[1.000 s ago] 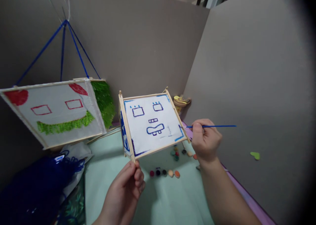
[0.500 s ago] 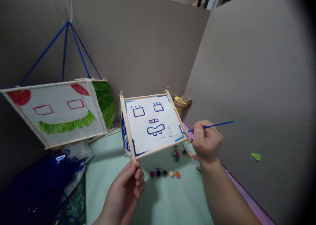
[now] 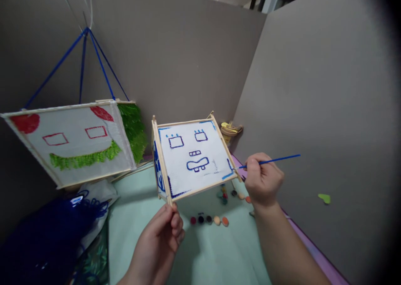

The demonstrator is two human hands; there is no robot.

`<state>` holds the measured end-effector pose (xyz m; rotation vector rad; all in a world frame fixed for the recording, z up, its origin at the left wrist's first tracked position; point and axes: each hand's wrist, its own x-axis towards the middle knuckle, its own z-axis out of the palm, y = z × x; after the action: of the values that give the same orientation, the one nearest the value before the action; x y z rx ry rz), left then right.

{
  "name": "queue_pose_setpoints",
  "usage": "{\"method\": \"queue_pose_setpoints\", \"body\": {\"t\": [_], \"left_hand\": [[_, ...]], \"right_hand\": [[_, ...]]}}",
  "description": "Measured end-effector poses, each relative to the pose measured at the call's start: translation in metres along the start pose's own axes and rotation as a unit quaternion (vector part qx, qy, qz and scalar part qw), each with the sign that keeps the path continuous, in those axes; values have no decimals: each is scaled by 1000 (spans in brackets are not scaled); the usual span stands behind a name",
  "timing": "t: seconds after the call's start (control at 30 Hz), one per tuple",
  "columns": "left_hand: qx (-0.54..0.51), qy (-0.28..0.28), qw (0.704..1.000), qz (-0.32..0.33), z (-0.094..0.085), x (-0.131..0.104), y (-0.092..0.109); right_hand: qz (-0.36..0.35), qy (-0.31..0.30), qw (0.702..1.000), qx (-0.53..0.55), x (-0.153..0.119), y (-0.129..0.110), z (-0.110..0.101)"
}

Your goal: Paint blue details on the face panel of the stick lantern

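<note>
Wood-framed white box (image 3: 180, 174), blue-outlined face (image 3: 194, 153) | left hand (image 3: 161, 235) pinching its corner (image 3: 169, 200) | right hand (image 3: 265, 180) pinching blue brush (image 3: 280, 158)

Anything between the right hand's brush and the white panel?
Nothing visible. The brush in the right hand crosses over the frame at its right side, the tip at the lower right of the panel; contact is too fine to tell. The left hand grips the frame's lower left, out of the way.
</note>
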<state>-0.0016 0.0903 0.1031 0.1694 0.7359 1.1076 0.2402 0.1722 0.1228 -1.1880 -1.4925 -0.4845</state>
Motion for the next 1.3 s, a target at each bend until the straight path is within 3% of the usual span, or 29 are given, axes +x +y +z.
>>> {"method": "queue_pose_setpoints", "body": {"t": [0.13,0.33,0.53,0.7,1.0,1.17,1.3], "left_hand": [[-4,2,1000,0,0,0,-1],[-8,7,1000,-1,0,0,-1],[-6,8,1000,-1,0,-1,0],[-10,9,1000,-2,0,-1,0],[-11,12,1000,0,1,-1,0],[-7,13,1000,0,0,-1,0],[-7,8,1000,0,0,-1,0]], "right_hand": [[-9,21,1000,4,2,-2,0],[-3,-13,1000,-2,1,-3,0],[-4,9,1000,15,1,-2,-1],[-16,-10,1000,-1,2,-2,0],[2,10,1000,14,0,-1,-1],[-3,-8,1000,10,0,-1,0],[30,-1,999,34,-1,-2,-1]]}}
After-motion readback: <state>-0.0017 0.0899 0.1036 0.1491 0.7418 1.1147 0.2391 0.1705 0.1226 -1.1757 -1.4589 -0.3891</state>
